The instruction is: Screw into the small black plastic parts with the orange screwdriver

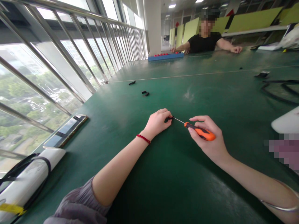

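Note:
My left hand (pixel 160 121), with a red string bracelet at the wrist, pinches a small black part (pixel 168 119) near the middle of the green table (pixel 163 174). My right hand (pixel 209 137) grips an orange and black screwdriver (pixel 204 133) by its handle. The screwdriver's thin metal shaft points left, and its tip meets the small black part at my left fingertips. Whether the tip sits inside the part is too small to tell.
Small black pieces (pixel 145 93) lie beyond my left hand. A phone-like slab (pixel 66 130) and a white bar with cables (pixel 35 174) are at the left by the railing (pixel 77 34). Across the table, a person (pixel 203 42) sits near a blue rack (pixel 165 56). Black cables (pixel 280 93) lie right.

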